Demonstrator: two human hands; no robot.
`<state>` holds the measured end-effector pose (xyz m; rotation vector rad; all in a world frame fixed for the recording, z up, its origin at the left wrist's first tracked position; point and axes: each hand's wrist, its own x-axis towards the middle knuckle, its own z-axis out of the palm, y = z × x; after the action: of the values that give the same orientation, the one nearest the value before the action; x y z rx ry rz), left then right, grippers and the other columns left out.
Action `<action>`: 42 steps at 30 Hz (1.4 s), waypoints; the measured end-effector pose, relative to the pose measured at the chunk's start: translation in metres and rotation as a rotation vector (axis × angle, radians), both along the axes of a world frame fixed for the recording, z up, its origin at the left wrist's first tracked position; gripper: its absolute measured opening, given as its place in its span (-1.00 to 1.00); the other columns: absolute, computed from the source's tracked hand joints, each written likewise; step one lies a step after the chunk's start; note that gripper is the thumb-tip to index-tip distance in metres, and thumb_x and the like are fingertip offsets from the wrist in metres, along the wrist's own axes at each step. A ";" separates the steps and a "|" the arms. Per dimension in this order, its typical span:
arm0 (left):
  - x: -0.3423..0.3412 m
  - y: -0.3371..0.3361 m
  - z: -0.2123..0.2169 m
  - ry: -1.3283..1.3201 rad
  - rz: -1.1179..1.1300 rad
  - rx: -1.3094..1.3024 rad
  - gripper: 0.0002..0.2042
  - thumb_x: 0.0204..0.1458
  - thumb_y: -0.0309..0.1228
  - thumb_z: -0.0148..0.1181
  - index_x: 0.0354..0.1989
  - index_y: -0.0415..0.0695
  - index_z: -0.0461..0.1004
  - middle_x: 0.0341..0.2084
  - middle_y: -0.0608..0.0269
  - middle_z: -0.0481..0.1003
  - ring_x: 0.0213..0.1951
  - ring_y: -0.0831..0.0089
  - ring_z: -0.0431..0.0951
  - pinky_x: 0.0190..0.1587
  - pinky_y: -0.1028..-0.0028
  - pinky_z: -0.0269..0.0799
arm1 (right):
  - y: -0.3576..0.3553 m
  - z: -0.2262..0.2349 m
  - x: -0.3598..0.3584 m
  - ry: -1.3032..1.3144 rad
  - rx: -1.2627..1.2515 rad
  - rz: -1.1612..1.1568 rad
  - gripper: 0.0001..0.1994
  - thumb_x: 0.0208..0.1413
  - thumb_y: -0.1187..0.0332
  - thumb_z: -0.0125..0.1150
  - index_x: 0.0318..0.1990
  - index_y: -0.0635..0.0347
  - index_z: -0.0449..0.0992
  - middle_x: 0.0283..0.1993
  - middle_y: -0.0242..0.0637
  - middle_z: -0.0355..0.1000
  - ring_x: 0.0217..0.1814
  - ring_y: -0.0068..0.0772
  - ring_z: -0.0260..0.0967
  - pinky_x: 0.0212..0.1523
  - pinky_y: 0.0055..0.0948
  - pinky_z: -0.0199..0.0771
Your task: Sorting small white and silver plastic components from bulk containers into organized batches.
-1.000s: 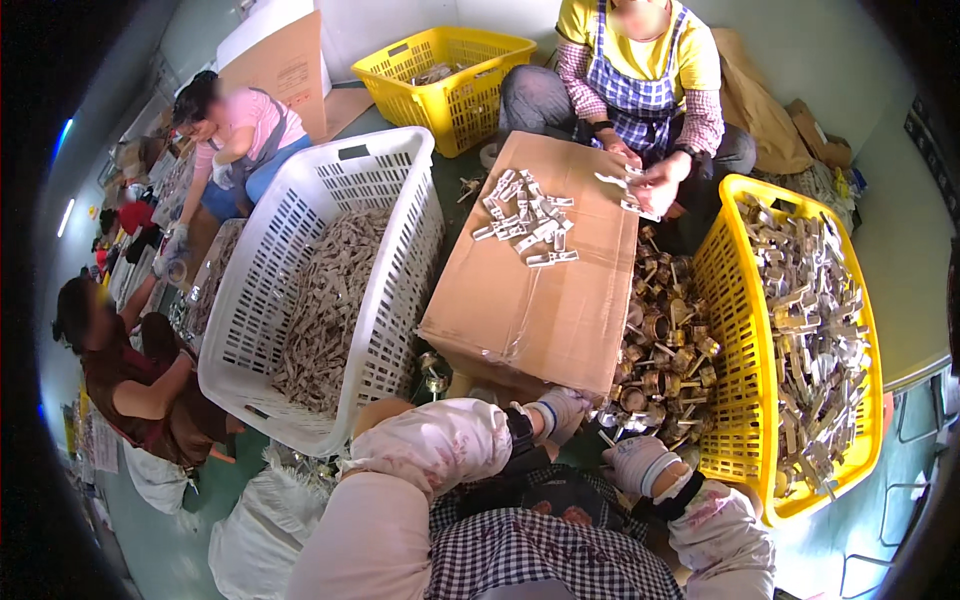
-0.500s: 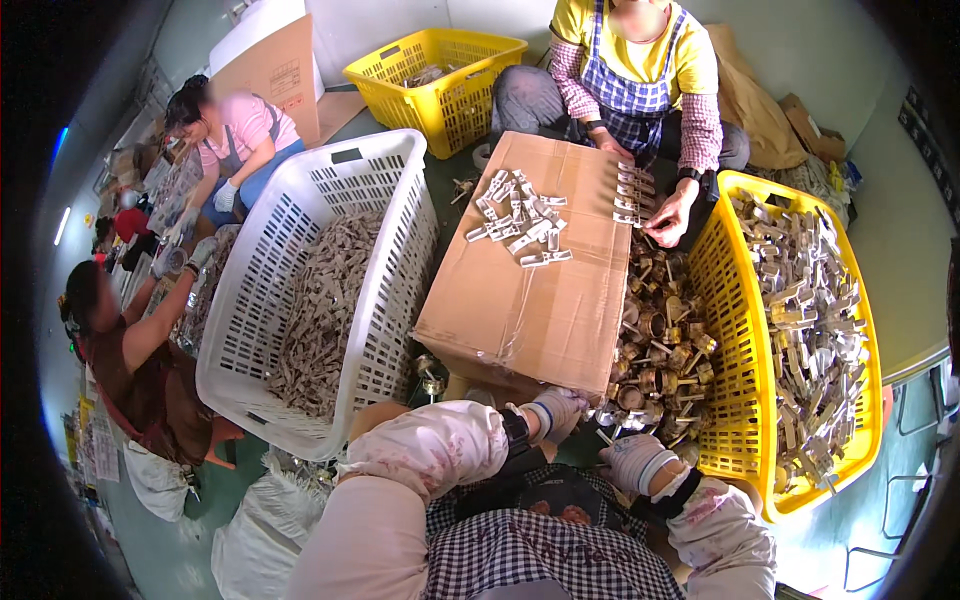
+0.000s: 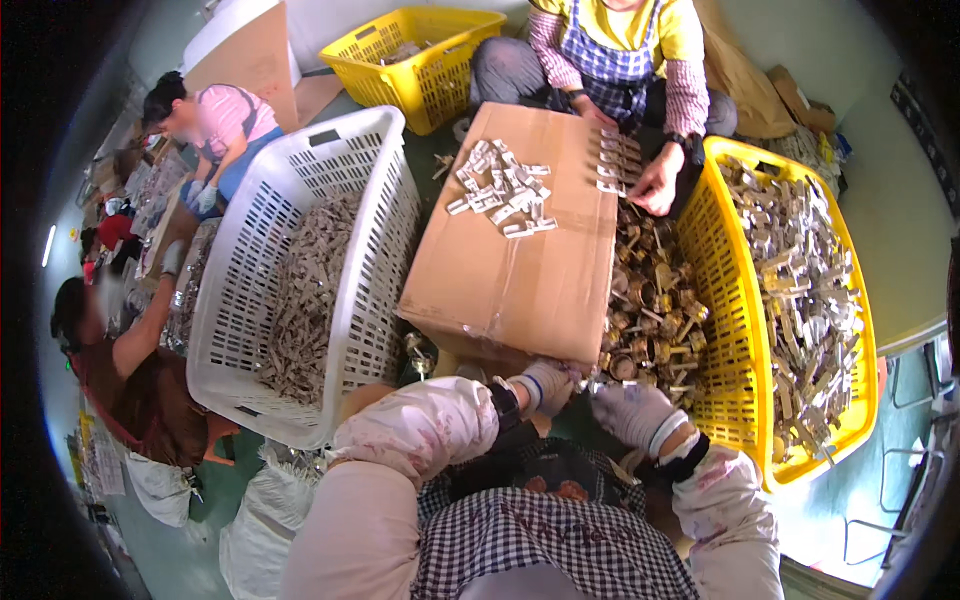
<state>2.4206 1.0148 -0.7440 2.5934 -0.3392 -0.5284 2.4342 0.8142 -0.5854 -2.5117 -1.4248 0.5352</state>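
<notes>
In a white work glove, my left hand (image 3: 547, 388) is closed at the near edge of a cardboard box (image 3: 490, 285); what its fingers grip is too small to make out. Close to its right, my gloved right hand (image 3: 636, 413) pinches a small shiny metal part (image 3: 596, 384) between the two hands. Behind my right hand lies a heap of brass-coloured round metal fittings with stems (image 3: 655, 300). On top of the box is a loose pile of flat silver metal clips (image 3: 505, 190), with a row of clips (image 3: 616, 160) along its right edge.
A white plastic basket (image 3: 355, 300) of small metal pieces stands left, and a yellow basket (image 3: 735, 370) of metal parts right. Another yellow basket (image 3: 400, 85) stands behind. Across the box, a co-worker's hand (image 3: 658, 182) touches the clip row. Two other people work at far left.
My right hand has come up closer to my left, and a small shiny part now shows between them. The whole view has shifted slightly. At far left, the workers' arms have moved.
</notes>
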 end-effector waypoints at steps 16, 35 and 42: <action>-0.003 0.007 0.027 0.042 -0.268 0.292 -0.27 -0.30 -0.05 0.27 0.17 0.02 0.30 0.18 0.10 0.28 0.22 0.27 0.27 0.23 0.37 0.17 | 0.102 0.030 0.022 -0.262 0.180 -0.067 -0.45 0.00 0.38 0.13 0.21 -0.02 0.21 -0.11 -0.19 0.43 -0.16 -0.13 0.43 -0.14 -0.26 0.44; -0.011 -0.012 0.003 0.316 0.683 -0.312 -0.49 0.04 -0.07 0.17 0.02 -0.22 0.41 -0.01 0.07 0.46 0.01 0.27 0.45 0.04 0.38 0.33 | 0.037 -0.100 0.034 0.335 0.740 -0.909 -0.31 0.09 0.30 0.20 0.27 0.30 -0.05 0.19 -0.01 0.22 0.23 -0.20 0.19 0.21 -0.37 0.18; -0.047 0.043 -0.050 0.241 0.798 -0.466 -0.49 0.03 -0.05 0.15 0.00 -0.23 0.41 -0.14 0.01 0.50 -0.12 0.23 0.50 -0.08 0.35 0.40 | 0.084 -0.087 -0.038 0.917 0.517 -0.849 -0.50 0.16 0.15 0.12 0.16 0.26 0.26 0.03 -0.20 0.39 0.08 -0.33 0.29 0.12 -0.43 0.25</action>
<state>2.3731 1.0579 -0.7940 1.9560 0.5717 -0.3926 2.3959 0.8983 -0.6723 -1.7725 -0.0993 0.8174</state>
